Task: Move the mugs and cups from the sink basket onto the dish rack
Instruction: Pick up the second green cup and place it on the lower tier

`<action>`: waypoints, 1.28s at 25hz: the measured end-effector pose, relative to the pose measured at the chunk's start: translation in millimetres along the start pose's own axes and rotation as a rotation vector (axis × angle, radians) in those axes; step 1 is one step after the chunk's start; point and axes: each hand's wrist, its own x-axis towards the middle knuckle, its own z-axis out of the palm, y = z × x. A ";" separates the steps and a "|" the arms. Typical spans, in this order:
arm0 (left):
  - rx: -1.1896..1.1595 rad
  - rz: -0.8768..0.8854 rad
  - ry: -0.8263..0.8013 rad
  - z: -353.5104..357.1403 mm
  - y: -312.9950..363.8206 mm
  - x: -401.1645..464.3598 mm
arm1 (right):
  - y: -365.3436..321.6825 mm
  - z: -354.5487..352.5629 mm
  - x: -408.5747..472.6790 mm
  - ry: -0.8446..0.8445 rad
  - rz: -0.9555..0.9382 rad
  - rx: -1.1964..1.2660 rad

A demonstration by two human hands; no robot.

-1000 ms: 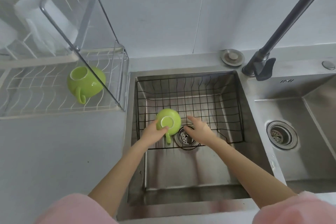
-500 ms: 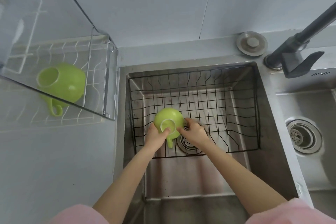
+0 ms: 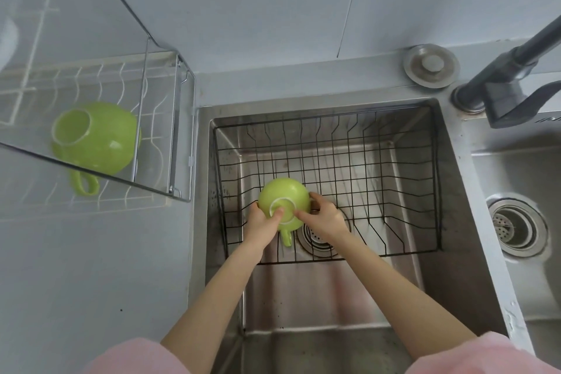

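Left hand (image 3: 260,223) and right hand (image 3: 326,220) clasp upturned green mug (image 3: 283,200) in sink basket (image 3: 394,161). Glazed, probably slippery, breakable; body grip suits.

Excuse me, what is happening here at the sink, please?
A person is moving cups from the sink to the rack. Both hands, the left hand and the right hand, hold a round lime-green ceramic mug, turned upside down, inside the black wire basket in the steel sink. A second lime-green mug already lies on its side on the white wire dish rack to the left. No other cup shows in the basket.
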 end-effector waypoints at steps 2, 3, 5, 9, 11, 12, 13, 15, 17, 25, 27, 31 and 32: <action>-0.025 0.006 0.000 -0.6 1.8 -4.7 | -0.1 -0.2 -4.4 0.027 -0.007 0.010; -0.042 0.016 0.003 -1.6 4.0 -8.8 | -0.6 -0.7 -6.9 0.035 -0.014 0.015; -0.085 0.040 -0.003 -5.4 9.2 -19.3 | -2.2 -3.2 -14.1 0.048 -0.030 0.034; -0.142 0.138 -0.029 -13.9 18.1 -40.3 | -4.0 -15.5 -36.5 0.097 -0.075 0.071; -0.154 0.187 -0.036 -19.9 19.9 -53.1 | -4.0 -21.9 -53.1 0.109 -0.107 0.091; -0.155 0.206 -0.046 -23.1 19.7 -59.0 | -3.6 -24.2 -60.7 0.116 -0.121 0.101; -0.159 0.227 -0.055 -26.3 18.9 -65.2 | -3.6 -26.3 -69.6 0.125 -0.138 0.104; -0.182 0.250 -0.066 -32.9 14.5 -77.3 | -4.6 -28.9 -88.9 0.140 -0.173 0.086; -0.215 0.265 -0.075 -41.2 9.3 -90.3 | -6.8 -28.8 -107.4 0.152 -0.209 0.072; -0.426 0.365 -0.121 -88.1 -22.6 -141.8 | -14.6 -4.8 -167.0 0.160 -0.327 0.126; -0.435 0.375 -0.126 -102.3 -30.9 -148.3 | -17.8 6.8 -176.5 0.160 -0.335 0.142; -0.406 0.413 -0.121 -136.8 -47.6 -157.7 | -27.7 38.0 -190.3 0.144 -0.353 0.146; -0.382 0.434 -0.119 -146.2 -51.2 -159.0 | -31.3 46.5 -193.1 0.145 -0.357 0.152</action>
